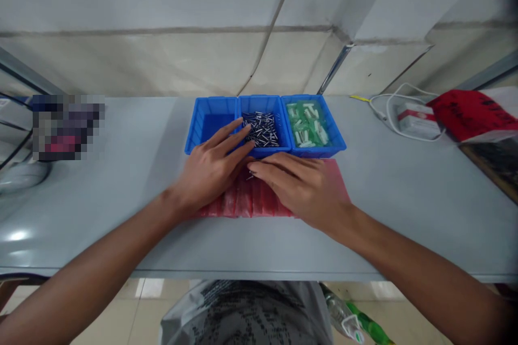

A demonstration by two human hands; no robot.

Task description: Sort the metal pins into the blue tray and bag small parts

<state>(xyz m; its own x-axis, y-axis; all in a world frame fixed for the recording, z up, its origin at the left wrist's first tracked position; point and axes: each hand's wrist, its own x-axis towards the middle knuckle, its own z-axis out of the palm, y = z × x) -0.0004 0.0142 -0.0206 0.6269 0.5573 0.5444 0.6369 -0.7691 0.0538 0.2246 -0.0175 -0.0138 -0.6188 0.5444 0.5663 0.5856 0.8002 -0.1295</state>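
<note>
My right hand (299, 183) is closed, its thumb and fingertips pinched on a small shiny metal pin (250, 176), perhaps a screw or rivet. It is just above a row of red plastic bags (243, 202) lying flat on the table. My left hand (214, 167) reaches in from the left with its fingers stretched out and apart, the tips over the front of the middle blue bin (265, 152). Its thumb is mostly hidden near the bags' upper edge. Many loose metal pins (263, 129) of the same kind fill that bin.
The left blue bin (194, 129) shows a bare bottom. Green bags with white pieces (306, 124) lie in the right blue bin (340, 137). A white cable, small white box (417, 120) and red package (473, 113) are at right; a mouse (26, 175) is at left.
</note>
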